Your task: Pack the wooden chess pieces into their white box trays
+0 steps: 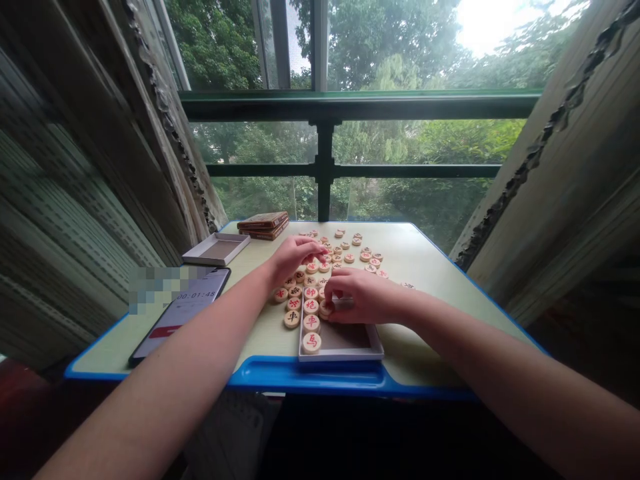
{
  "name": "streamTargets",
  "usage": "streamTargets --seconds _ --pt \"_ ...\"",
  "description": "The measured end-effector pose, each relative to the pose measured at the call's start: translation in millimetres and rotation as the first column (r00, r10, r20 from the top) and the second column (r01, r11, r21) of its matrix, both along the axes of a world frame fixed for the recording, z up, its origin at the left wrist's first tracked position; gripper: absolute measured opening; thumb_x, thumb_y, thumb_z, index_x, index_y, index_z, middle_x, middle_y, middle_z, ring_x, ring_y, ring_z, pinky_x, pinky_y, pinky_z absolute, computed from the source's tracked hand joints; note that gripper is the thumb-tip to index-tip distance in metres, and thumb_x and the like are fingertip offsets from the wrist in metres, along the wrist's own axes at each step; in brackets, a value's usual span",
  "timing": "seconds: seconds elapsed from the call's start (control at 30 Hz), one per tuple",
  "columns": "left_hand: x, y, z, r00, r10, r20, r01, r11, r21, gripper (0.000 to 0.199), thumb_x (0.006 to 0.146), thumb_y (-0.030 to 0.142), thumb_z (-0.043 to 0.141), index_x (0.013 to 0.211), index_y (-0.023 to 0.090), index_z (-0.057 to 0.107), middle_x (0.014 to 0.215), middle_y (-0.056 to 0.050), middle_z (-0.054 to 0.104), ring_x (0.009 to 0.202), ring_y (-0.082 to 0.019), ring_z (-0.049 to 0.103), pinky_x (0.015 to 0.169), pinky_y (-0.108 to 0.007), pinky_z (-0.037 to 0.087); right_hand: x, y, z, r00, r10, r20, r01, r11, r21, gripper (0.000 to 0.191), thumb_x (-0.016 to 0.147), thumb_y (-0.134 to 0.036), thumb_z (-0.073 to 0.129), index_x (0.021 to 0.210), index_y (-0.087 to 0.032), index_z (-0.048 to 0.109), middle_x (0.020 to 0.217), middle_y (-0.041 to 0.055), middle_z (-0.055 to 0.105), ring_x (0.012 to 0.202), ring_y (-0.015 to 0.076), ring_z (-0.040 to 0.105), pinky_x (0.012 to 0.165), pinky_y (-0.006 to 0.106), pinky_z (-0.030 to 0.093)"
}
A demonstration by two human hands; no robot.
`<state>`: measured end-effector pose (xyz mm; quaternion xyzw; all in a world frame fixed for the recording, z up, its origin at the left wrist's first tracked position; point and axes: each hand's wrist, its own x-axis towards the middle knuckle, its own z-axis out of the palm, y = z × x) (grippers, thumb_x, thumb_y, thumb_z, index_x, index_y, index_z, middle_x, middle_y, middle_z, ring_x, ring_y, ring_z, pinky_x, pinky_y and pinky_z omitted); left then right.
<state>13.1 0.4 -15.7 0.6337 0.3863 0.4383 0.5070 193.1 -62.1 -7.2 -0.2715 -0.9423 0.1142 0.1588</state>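
My right hand (363, 297) pinches a round wooden xiangqi piece (326, 311) with thumb and fingers, low inside a shallow box tray (345, 355). Down the tray's left side runs a column of red-marked pieces, with a horse piece (311, 343) nearest me. Farther back, my left hand (299, 255) reaches over the loose pieces, its fingers bent and close together; what lies at its fingertips, if anything, is too small to make out. Beside the tray's left wall lie several loose pieces, including a black-marked chariot piece (292, 319). My right hand hides part of the tray.
On the left of the blue-edged table (430, 360) lie a phone (187, 310) showing a timer and an empty box lid (217, 249). Two stacked brown boxes (263, 225) stand at the back. More pieces (366, 256) are scattered behind my hands, before the window railing.
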Motion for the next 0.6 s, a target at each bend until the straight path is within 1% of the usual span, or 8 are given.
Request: streamTargets --seconds 0.17,0.4,0.47,0.57,0.6 --pt "0.0 1.5 -0.9 1.000 0.003 0.007 -0.003 1.000 0.003 0.023 0.063 0.033 0.064 0.071 0.012 0.069 0.063 -0.006 0.067 0.059 -0.012 0.051 0.054 -0.023 0.034 0.1 -1.2 1.1 1.000 0.023 -0.019 -0.024 1.000 -0.016 0.010 0.069 -0.019 0.069 0.076 -0.016 0.063 0.080 0.0019 0.057 0.070 0.0114 0.050 0.064 0.023 0.041" --pt "-0.6 1.7 -1.3 1.000 -0.009 -0.011 0.009 1.000 0.014 0.025 0.064 0.035 0.064 0.072 0.012 0.069 0.061 -0.006 0.066 0.058 -0.012 0.050 0.052 -0.024 0.033 0.3 -1.4 1.7 0.999 0.033 -0.033 -0.033 0.999 -0.001 0.009 0.073 -0.022 0.066 0.080 -0.016 0.065 0.078 0.0024 0.057 0.066 0.0107 0.050 0.063 0.023 0.042" --pt "-0.3 0.9 -0.3 1.000 -0.005 -0.014 0.005 1.000 0.011 0.025 0.063 0.035 0.065 0.072 0.012 0.069 0.060 -0.006 0.065 0.057 -0.011 0.049 0.052 -0.024 0.032 -0.4 -1.5 1.0 0.999 0.029 -0.038 -0.029 1.000 0.009 0.014 0.073 -0.023 0.067 0.084 -0.016 0.066 0.079 0.0029 0.057 0.069 0.0118 0.051 0.065 0.024 0.042" --pt "1.0 -0.5 1.3 1.000 -0.003 -0.017 0.004 1.000 0.007 0.022 0.063 0.033 0.064 0.069 0.012 0.069 0.060 -0.005 0.065 0.056 -0.011 0.047 0.053 -0.025 0.032 -2.2 -2.5 -0.8 0.997 0.011 -0.072 -0.008 0.999 0.040 0.026 0.074 -0.028 0.067 0.097 -0.017 0.066 0.084 0.0049 0.057 0.075 0.0145 0.052 0.068 0.027 0.044" --pt "1.5 -0.9 1.7 1.000 -0.004 -0.015 0.004 1.000 0.005 0.022 0.063 0.032 0.064 0.069 0.012 0.069 0.060 -0.005 0.065 0.056 -0.011 0.047 0.053 -0.025 0.033 -2.8 -3.0 -1.3 0.996 0.010 -0.083 -0.006 0.999 0.049 0.027 0.075 -0.029 0.066 0.099 -0.017 0.066 0.085 0.0054 0.057 0.076 0.0152 0.052 0.070 0.028 0.045"
